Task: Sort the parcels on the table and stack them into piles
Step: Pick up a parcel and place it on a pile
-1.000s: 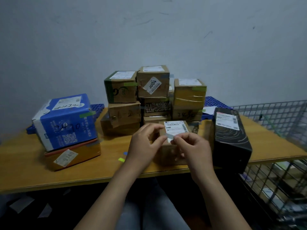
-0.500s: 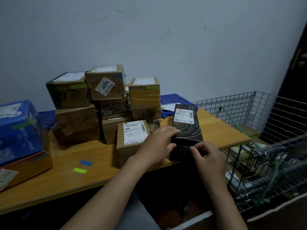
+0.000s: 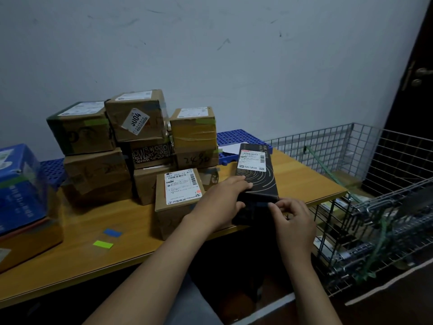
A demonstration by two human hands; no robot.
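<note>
A long black box (image 3: pixel 257 177) with a white label lies at the table's front right, its near end over the edge. My left hand (image 3: pixel 222 200) grips its near left corner, fingers on top and thumb on the front face. The fingertips of my right hand (image 3: pixel 293 219) pinch at the box's near upper edge; what lies between them is too dark to tell. A small brown parcel (image 3: pixel 178 191) with a shipping label stands just left of the black box. Behind it rise stacks of brown parcels (image 3: pixel 138 127). A blue box (image 3: pixel 18 184) tops an orange box (image 3: pixel 30 242) at far left.
The wooden table (image 3: pixel 131 221) carries a blue tape strip (image 3: pixel 112 232) and a green tape strip (image 3: pixel 103 244) near its front. A blue perforated board (image 3: pixel 236 137) lies along the wall. A wire cage (image 3: pixel 365 184) with goods stands close on the right, a dark door (image 3: pixel 417 73) behind it.
Both hands left the small labelled brown parcel and went right to the black box. The left hand now grips its near corner. My view swung right.
</note>
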